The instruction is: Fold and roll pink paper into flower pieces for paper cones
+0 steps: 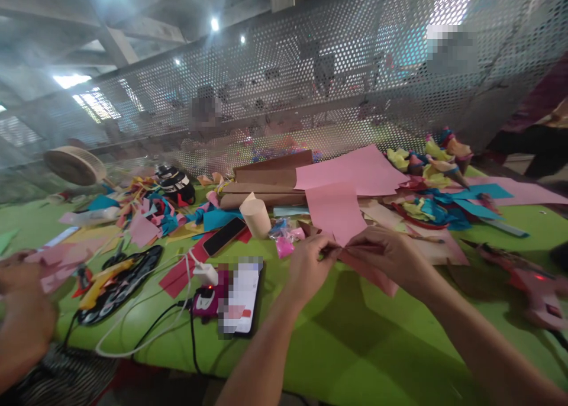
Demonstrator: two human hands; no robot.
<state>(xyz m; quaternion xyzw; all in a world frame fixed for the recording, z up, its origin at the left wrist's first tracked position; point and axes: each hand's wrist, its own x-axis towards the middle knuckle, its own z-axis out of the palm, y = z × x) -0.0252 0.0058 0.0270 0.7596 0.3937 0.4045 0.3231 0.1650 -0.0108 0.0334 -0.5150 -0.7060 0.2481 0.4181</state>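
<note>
While another person's hand (pixel 18 273) rests at the far left, well apart from the wearer's hands, a yellow glue gun (pixel 100 284) lies nearer to it on a green table (pixel 302 373). Further right come a black phone (pixel 225 236), a purple power socket (pixel 208 299) with a white plug, and a second phone (pixel 254 302), screen lit, just left of the wearer's left forearm. Beyond the left hand (pixel 313 261) stand a pale paper tube (pixel 256 218) and a small plastic bag (pixel 285 246). Left and right hand (pixel 381 252) come together, fingertips almost meeting, both pinching a pink strip (pixel 377 279) that slants down beneath the right; their exact grip is partly hidden. Pink sheets (pixel 350 172) lie just beyond them. Right of the right hand lies a pink glue gun (pixel 536 282), its red light glowing.
</note>
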